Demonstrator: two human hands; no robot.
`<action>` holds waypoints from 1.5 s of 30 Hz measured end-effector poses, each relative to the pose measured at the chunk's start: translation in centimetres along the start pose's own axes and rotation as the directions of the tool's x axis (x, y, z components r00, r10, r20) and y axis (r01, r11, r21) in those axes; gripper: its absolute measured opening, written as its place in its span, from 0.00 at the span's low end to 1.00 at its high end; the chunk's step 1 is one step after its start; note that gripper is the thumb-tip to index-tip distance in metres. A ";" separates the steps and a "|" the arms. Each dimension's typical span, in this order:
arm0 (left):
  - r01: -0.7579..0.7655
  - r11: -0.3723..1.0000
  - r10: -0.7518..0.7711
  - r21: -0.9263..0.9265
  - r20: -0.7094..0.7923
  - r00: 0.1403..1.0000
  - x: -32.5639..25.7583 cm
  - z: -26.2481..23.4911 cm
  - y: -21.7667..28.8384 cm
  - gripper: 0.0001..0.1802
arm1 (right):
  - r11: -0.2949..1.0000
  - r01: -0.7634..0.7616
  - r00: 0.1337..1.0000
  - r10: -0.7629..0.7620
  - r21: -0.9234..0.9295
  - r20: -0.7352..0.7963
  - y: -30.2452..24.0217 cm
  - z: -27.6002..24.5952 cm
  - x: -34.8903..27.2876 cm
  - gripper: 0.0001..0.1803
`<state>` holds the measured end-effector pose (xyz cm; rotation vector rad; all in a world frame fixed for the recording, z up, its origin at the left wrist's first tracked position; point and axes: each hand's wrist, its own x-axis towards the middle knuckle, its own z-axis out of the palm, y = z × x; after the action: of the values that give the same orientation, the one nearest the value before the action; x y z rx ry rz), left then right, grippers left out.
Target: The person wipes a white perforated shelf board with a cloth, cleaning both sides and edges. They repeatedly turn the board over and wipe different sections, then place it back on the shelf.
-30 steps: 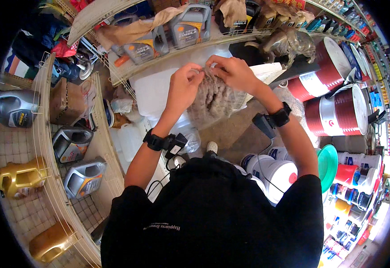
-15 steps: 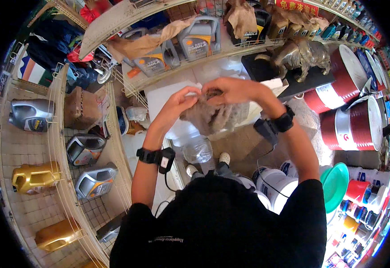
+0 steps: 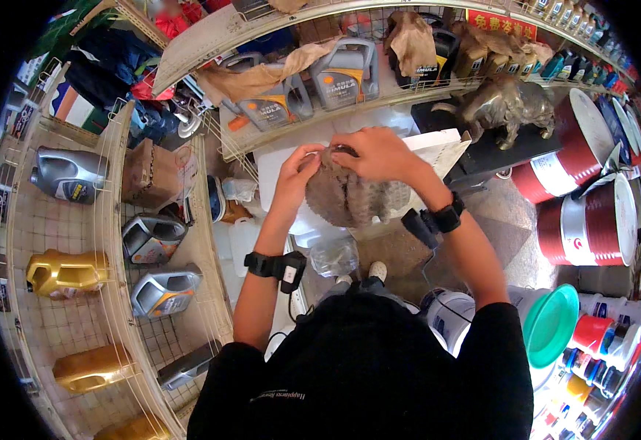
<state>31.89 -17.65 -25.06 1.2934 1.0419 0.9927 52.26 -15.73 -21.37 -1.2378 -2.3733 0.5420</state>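
Observation:
Both hands pinch the upper edge of a crumpled grey-brown cloth (image 3: pixel 346 194), which hangs down between them with a ribbed, rumpled surface. My left hand (image 3: pixel 295 177) grips its upper left corner, thumb and fingers together. Close beside it, my right hand (image 3: pixel 377 154) is curled over the top edge, its fingertips partly hidden by the folds. Behind and under the cloth lies a white shelf board (image 3: pixel 438 149). A clear plastic container (image 3: pixel 333 257) sits lower down, between the cloth and my feet.
Grey oil jugs (image 3: pixel 344 73) stand on the shelf ahead; more jugs, silver and gold (image 3: pixel 67 273), fill the racks at left. A bronze animal statue (image 3: pixel 507 110) rests on a black stand. Red drums (image 3: pixel 588 222), white buckets (image 3: pixel 449 315) and a green basin (image 3: pixel 550 326) are at right.
The cloth has turned and bunched narrower, showing its ribbed folds more plainly. Both hands keep hold of its top edge. The whole view has shifted slightly, so the shelves sit further right.

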 end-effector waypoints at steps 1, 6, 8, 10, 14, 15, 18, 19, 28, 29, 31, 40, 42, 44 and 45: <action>-0.006 1.000 0.006 -0.003 0.010 1.000 0.2 0.1 -0.1 0.10 | 1.000 -0.007 1.000 0.007 -0.008 -0.005 0.3 -0.3 -0.1 0.17; -0.047 0.990 0.063 -0.130 0.115 0.991 0.9 1.6 -0.1 0.10 | 0.994 -0.074 0.971 0.054 0.080 0.231 1.1 -2.4 -0.2 0.25; -0.131 0.986 0.137 -0.101 0.064 0.988 0.9 2.2 -0.8 0.11 | 0.974 -0.196 0.949 0.158 0.116 0.273 0.7 -2.4 -0.4 0.20; -0.153 0.988 0.153 -0.026 0.001 0.988 0.8 2.4 -0.9 0.12 | 0.976 -0.215 0.969 0.210 0.029 0.129 -0.2 -1.1 -0.4 0.19; -0.223 0.960 0.251 0.169 -0.163 0.954 1.3 3.2 -1.7 0.13 | 0.957 -0.215 0.920 0.132 -0.193 -0.368 0.3 2.8 -0.6 0.09; -0.226 0.960 0.251 0.166 -0.154 0.956 1.3 3.3 -1.6 0.13 | 0.948 -0.238 0.856 0.102 -0.212 -0.508 -0.1 3.1 -0.6 0.07; -0.298 0.923 0.347 0.241 -0.195 0.917 0.7 3.6 -1.3 0.14 | 0.942 -0.226 0.774 0.019 -0.248 -0.633 -1.0 4.1 -1.3 0.07; -0.260 0.936 0.309 0.237 -0.203 0.929 0.5 3.4 -1.4 0.14 | 0.942 -0.188 0.707 -0.068 -0.279 -0.704 -0.9 4.6 -1.3 0.07; -0.190 0.943 0.245 0.272 -0.185 0.952 -0.1 0.8 -1.2 0.11 | 0.984 0.045 0.632 -0.164 -0.175 -0.758 -2.3 9.3 -3.0 0.16; -0.159 0.961 0.205 0.226 -0.198 0.959 0.3 0.5 -1.3 0.11 | 0.979 0.128 0.678 -0.204 -0.159 -0.706 -1.6 9.6 -3.6 0.20; -0.110 0.954 0.182 0.279 -0.247 0.952 -0.8 0.5 -1.1 0.11 | 0.969 0.201 0.711 -0.244 -0.142 -0.660 -1.7 9.0 -5.0 0.20; -0.087 0.964 0.138 0.251 -0.192 0.972 0.2 4.2 0.2 0.11 | 0.959 0.273 0.837 -0.199 0.074 -0.511 3.4 9.7 -9.4 0.18; -0.039 0.973 0.092 0.228 -0.225 0.970 -0.1 4.0 -0.1 0.11 | 0.956 0.284 0.821 -0.205 0.069 -0.534 3.8 10.4 -8.8 0.18; -0.004 0.980 0.052 0.197 -0.241 0.969 0.1 4.0 -0.3 0.12 | 0.958 0.282 0.802 -0.207 0.050 -0.561 3.8 10.5 -8.7 0.17; -0.043 0.976 0.096 0.211 -0.246 0.965 0.3 4.1 -0.1 0.12 | 0.969 0.245 0.800 -0.179 0.040 -0.572 3.2 9.7 -8.6 0.16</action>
<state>35.90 -18.38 -25.17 1.4020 1.3312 1.1512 53.92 -22.63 -32.65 -0.9006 -1.9040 0.1892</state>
